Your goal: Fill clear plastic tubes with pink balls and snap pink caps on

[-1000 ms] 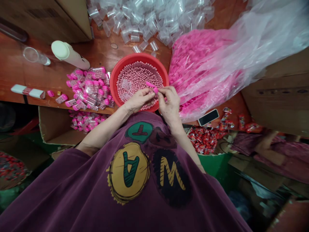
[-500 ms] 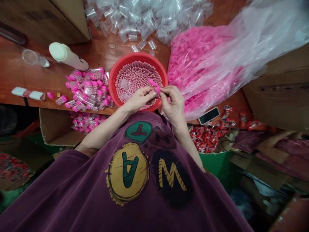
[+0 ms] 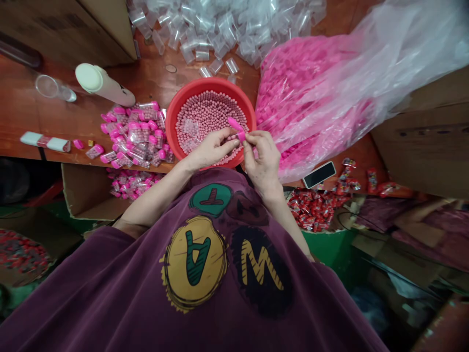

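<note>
Both my hands meet over the near right side of a red bowl (image 3: 171, 115) of small pink beads (image 3: 210, 110). Between thumb and fingers, my left hand (image 3: 211, 148) pinches a small clear tube, mostly hidden. At the tube's right end sits a pink flip-top cap (image 3: 241, 135), its lid (image 3: 234, 123) swung up and away. The fingertips of my right hand (image 3: 264, 156) are closed on this cap. A few clear tubes (image 3: 190, 128) lie on the beads at the bowl's left.
Filled, pink-capped tubes (image 3: 135, 134) are heaped left of the bowl, with more in a cardboard box (image 3: 78, 195) below. Clear tubes (image 3: 220, 29) lie behind. A plastic bag of pink caps (image 3: 293, 83), a phone (image 3: 319, 174) and red-wrapped pieces (image 3: 315, 210) are at right. A white bottle (image 3: 106, 85) stands left.
The hands stay together at the cap, with only slight finger movement. The whole view has shifted a little.
</note>
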{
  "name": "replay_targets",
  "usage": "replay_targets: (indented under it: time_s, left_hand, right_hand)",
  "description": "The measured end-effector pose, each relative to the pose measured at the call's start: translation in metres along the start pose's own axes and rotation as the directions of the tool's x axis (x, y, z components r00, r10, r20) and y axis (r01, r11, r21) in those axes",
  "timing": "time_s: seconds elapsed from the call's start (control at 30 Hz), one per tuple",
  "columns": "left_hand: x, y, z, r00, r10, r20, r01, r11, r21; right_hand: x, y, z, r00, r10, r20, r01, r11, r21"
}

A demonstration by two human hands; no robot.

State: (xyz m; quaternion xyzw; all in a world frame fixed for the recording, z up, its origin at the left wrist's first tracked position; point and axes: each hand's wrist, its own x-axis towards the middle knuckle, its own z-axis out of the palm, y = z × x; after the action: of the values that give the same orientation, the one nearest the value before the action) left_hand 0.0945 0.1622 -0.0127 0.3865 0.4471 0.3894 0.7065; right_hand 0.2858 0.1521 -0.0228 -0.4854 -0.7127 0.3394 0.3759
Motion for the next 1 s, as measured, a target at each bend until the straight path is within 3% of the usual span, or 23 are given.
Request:
replay_targets:
  time_s: [0.13,0.33,0.6,0.8,0.9,1.0]
  left_hand:
    - [-0.003,-0.002,0.000,0.999,-0.043,0.010,0.044,0.998,-0.055]
    - [-0.006,-0.008,0.002,0.998,-0.063,-0.001,0.062,0.987,-0.151]
    - [-0.010,-0.012,0.001,0.995,-0.095,-0.009,0.092,0.979,-0.184]
    - [-0.007,-0.008,0.006,0.987,-0.153,-0.045,0.138,0.961,-0.240]
    - [-0.006,-0.013,0.005,0.982,-0.171,-0.076,0.147,0.957,-0.250]
    - [-0.007,-0.017,0.001,0.982,-0.183,-0.046,0.165,0.952,-0.257]
  right_hand:
    - [-0.004,-0.006,-0.001,0.998,0.004,-0.059,-0.006,0.999,-0.045]
    - [-0.004,-0.012,-0.004,0.999,-0.034,-0.026,0.033,0.999,-0.038]
    - [0.001,-0.010,-0.002,0.999,0.017,-0.029,-0.017,1.000,0.022]
    - [-0.008,-0.024,-0.001,0.999,-0.041,-0.009,0.040,0.997,-0.069]
    - [-0.011,-0.018,0.001,0.999,-0.035,0.039,0.038,0.997,-0.062]
    - [-0.006,0.002,0.004,0.998,0.029,0.051,-0.032,0.997,0.070]
